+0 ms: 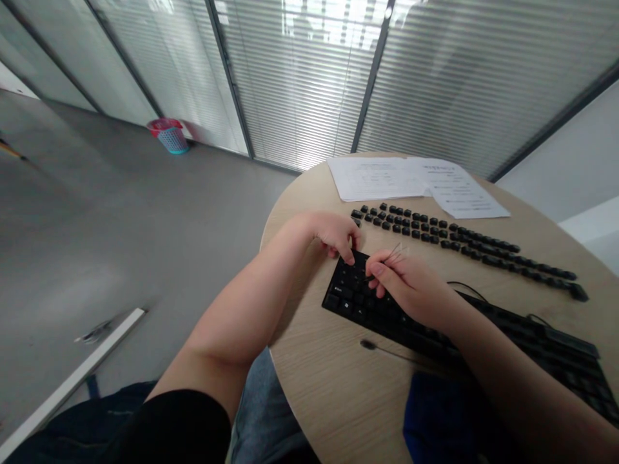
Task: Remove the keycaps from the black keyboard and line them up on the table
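Observation:
A black keyboard (360, 312) lies at an angle on the round wooden table, with keys in place along its near left rows. My left hand (338, 233) is closed at its far left corner, fingers bent and a fingertip pressed on the top. Pinched in my right hand (411, 283) is a thin tool with fine wire ends, which looks like a wire keycap puller (397, 250). This hand hovers over the left part of the keyboard, hiding the keys beneath. Loose black keycaps (425, 227) stand in long rows beyond the keyboard.
Printed papers (377, 180) lie at the table's far edge. A small dark-headed stick (368, 345) and a blue cloth-like item (430, 412) are nearer me. Another black keyboard-like device (570, 341) sits at right. On the floor stands a basket (171, 138) by the glass wall.

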`<control>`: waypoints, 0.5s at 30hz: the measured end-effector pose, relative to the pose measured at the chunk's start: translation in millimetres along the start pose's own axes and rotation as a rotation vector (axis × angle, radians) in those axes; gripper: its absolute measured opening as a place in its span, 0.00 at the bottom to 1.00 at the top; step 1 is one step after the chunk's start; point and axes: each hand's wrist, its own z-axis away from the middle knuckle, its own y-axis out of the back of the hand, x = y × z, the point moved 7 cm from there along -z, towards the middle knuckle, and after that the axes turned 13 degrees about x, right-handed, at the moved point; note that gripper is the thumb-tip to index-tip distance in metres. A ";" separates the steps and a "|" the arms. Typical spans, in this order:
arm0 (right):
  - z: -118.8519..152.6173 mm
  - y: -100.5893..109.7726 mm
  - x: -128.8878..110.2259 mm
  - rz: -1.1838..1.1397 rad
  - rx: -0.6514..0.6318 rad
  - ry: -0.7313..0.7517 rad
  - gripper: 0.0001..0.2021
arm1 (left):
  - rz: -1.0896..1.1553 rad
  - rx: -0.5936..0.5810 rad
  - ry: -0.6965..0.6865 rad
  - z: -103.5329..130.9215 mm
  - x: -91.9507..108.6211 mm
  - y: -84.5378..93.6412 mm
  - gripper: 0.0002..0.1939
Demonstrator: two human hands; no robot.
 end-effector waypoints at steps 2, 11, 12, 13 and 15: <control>-0.7 -0.8 3.7 -0.016 -0.004 -0.028 0.15 | 0.016 0.001 0.004 -0.2 -0.7 -0.3 0.29; 3.6 -9.1 -10.9 0.068 0.006 0.076 0.12 | 0.007 0.004 0.009 -0.2 -0.9 0.1 0.28; 4.7 -9.7 -14.0 0.084 0.012 0.108 0.11 | 0.006 0.005 0.006 -0.3 -0.7 0.3 0.28; 5.6 -10.1 -16.2 0.094 0.019 0.136 0.10 | 0.004 0.007 0.005 -0.4 -0.6 0.4 0.28; 6.3 -10.5 -16.5 0.091 0.039 0.167 0.09 | 0.006 0.010 0.009 0.0 -0.5 0.3 0.27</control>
